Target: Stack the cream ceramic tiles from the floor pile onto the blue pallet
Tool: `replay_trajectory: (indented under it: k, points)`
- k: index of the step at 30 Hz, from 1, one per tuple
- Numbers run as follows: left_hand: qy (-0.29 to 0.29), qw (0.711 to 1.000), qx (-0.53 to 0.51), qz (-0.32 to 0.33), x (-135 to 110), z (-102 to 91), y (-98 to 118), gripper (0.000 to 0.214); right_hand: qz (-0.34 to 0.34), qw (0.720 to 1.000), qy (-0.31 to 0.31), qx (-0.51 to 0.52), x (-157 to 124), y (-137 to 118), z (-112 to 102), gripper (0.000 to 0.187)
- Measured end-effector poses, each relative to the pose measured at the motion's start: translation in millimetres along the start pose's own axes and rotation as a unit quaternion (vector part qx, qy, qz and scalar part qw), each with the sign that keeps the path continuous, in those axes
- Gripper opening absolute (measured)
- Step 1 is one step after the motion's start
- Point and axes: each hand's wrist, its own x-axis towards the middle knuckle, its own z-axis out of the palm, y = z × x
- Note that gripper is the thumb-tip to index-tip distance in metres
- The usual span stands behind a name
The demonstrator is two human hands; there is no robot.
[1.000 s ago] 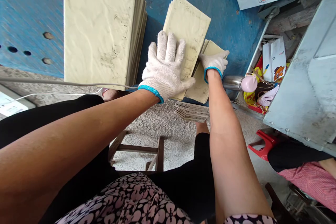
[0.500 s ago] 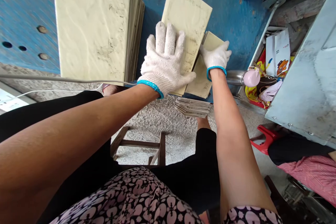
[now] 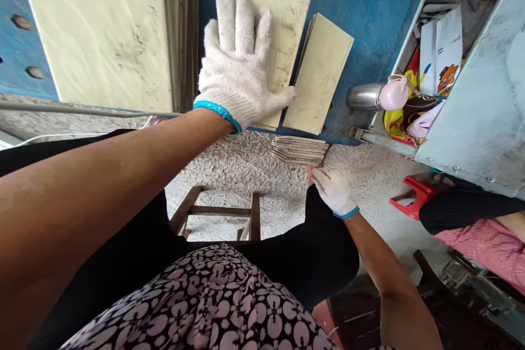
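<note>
Left hand lies flat on the middle tile stack, fingers spread, gripping nothing. That stack sits on the blue table, its near end by the front edge. Main risk as I judge it: lean hard at an angle and the top tile skates over the ones beneath; near the edge, it could drop.

Right hand is below table height in the view, by the right knee, just short of the low pile. Fingers partly bent; I can't tell if they pinch anything (fingertips blend into the leg behind). Low pile's slabs look uneven at the edges, so a one-handed grab could let one slip toward the foot.

Small tile stack lies just right of the middle one, near end also by the edge. If the right arm comes up carelessly, it could knock that stack or the flask.

Cable runs past the big tile stack toward the left forearm. Sweep that arm left and I'd expect a snag.
</note>
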Motion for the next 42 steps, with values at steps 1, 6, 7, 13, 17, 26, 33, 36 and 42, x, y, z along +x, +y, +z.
replay_trajectory:
  k: [1, 6, 7, 13, 17, 26, 33, 36, 42]
  points:
    - [0.001, 1.000, 0.006, -0.001, 0, 0.6, 0, 0.110, -0.003, 1.000, -0.010, -0.011, 2, -1, 2, 0.031]
    - [0.008, 1.000, 0.012, 0.001, 0, 1.6, 0, 0.108, 0.013, 0.998, -0.029, -0.058, 16, -3, 5, 0.028]
    - [0.007, 1.000, 0.016, -0.002, 0, 1.6, 1, 0.109, 0.013, 0.997, -0.033, -0.061, 16, -3, 5, 0.029]
    - [-0.011, 1.000, 0.017, -0.020, 0, 3.7, 0, 0.113, 0.008, 1.000, 0.004, -0.020, 6, 1, 14, 0.029]
    - [-0.009, 1.000, 0.012, -0.027, 1, 3.2, 0, 0.116, 0.040, 0.991, 0.043, 0.118, -6, 6, 33, 0.019]
    - [-0.006, 1.000, 0.012, -0.006, 0, 0.1, 1, 0.109, 0.107, 0.924, 0.053, 0.364, -1, 22, 70, 0.032]
    - [-0.035, 0.999, -0.010, -0.041, 3, -0.3, -1, 0.116, 0.085, 0.937, 0.016, 0.337, 5, 24, 74, 0.035]
    - [-0.044, 0.997, -0.029, -0.055, 3, -1.8, -1, 0.116, 0.074, 0.945, 0.021, 0.318, 11, 16, 67, 0.025]
    - [-0.052, 0.996, -0.046, -0.052, 2, -5.2, 1, 0.113, 0.123, 0.916, 0.025, 0.380, 13, 1, 28, 0.027]
